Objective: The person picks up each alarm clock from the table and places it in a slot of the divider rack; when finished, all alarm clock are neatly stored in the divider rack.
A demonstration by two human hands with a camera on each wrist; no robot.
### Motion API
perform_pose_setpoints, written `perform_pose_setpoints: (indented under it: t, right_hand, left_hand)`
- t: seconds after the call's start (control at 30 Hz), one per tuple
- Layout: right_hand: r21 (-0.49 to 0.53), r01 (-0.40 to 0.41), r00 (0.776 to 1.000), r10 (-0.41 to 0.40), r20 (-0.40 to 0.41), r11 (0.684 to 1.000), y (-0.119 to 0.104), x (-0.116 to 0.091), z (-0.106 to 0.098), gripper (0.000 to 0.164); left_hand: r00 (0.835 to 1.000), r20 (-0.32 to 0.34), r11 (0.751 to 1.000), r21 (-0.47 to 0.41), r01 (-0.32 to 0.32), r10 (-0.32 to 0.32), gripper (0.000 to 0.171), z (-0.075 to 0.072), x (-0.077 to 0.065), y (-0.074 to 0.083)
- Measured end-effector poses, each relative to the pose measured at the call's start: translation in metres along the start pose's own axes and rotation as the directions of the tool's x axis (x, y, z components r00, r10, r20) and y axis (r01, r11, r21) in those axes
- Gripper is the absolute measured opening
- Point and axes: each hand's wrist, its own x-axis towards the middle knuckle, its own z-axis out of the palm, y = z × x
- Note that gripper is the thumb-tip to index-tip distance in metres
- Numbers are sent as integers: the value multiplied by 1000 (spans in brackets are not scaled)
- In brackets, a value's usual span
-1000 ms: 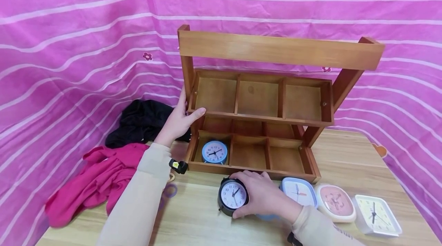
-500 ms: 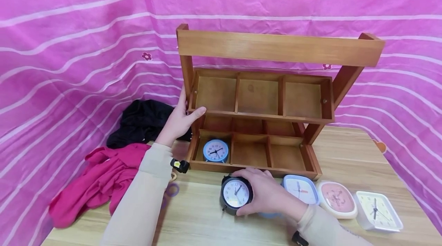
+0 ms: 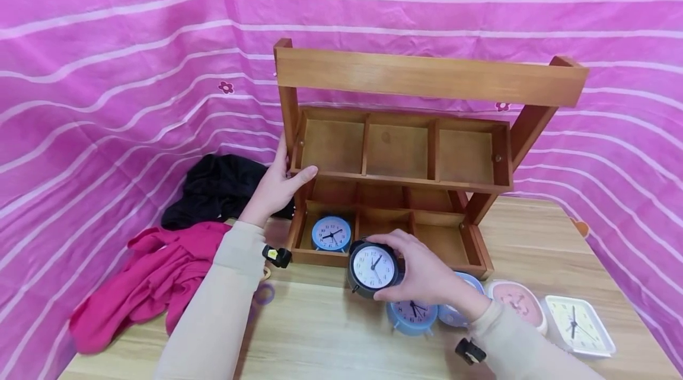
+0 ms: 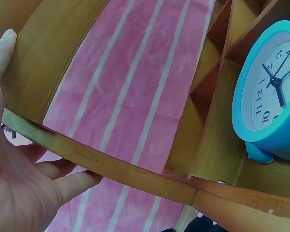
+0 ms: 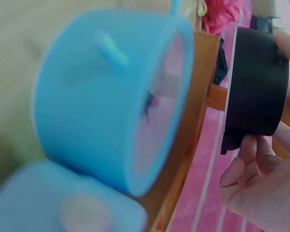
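My right hand (image 3: 424, 267) holds a black round alarm clock (image 3: 373, 267) between thumb and fingers, its white dial up, just in front of the lower tier. In the right wrist view the black clock (image 5: 256, 82) shows side-on. My left hand (image 3: 274, 190) grips the left side of a two-tier wooden shelf (image 3: 427, 74), thumb in front and fingers behind. A blue alarm clock (image 3: 331, 233) sits in the shelf's lower left compartment; the left wrist view shows this blue clock (image 4: 273, 140) close up. On the table below my right hand stands another blue alarm clock (image 3: 412, 325).
A pale blue clock (image 3: 472, 281), partly hidden by my right wrist, a pink clock (image 3: 517, 303) and a white square clock (image 3: 578, 326) line the table's right. Red cloth (image 3: 160, 273) and black cloth (image 3: 213, 190) lie left. Small rings (image 3: 264, 294) lie near my left sleeve.
My right hand has lifted the black clock up and towards the shelf, uncovering the blue clock on the table. The left hand keeps its grip on the shelf.
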Motion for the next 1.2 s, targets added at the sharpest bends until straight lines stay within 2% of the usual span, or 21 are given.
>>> perform_pose_setpoints:
  t: [0.13,0.17,0.3,0.63,0.93,1.07,1.2]
  right_hand:
    - [-19,-16,1000,16,-1,1000,-1,5,-10,88]
    - [-25,-16,1000,16,-6,1000,-1,6,-12,88]
    - [-42,-9,1000,8,-18,999,2,11,-16,87]
    - [-87,-3,998,-2,-57,996,24,31,-24,86]
    - [-90,-100,995,97,-34,991,49,49,-23,83]
    - [-97,-146,989,147,3,985,52,51,-22,82]
    - [-93,-144,989,148,30,985,51,54,-22,82]
  left_hand:
    - [1000,2,1000,-5,18,-18,100,1,0,3]
    - [1000,0,1000,-4,12,-12,100,1,1,-2]
    - [1000,-2,999,-27,-24,24,99,1,-1,-5]
    - [1000,-3,1000,-10,-12,12,99,1,-1,-4]
    - [1000,3,1000,-3,10,-10,102,0,0,-3]
    - [1000,-1,1000,25,14,-14,100,0,-1,-6]
    - [1000,-9,1000,29,9,-9,98,-1,-2,-5]
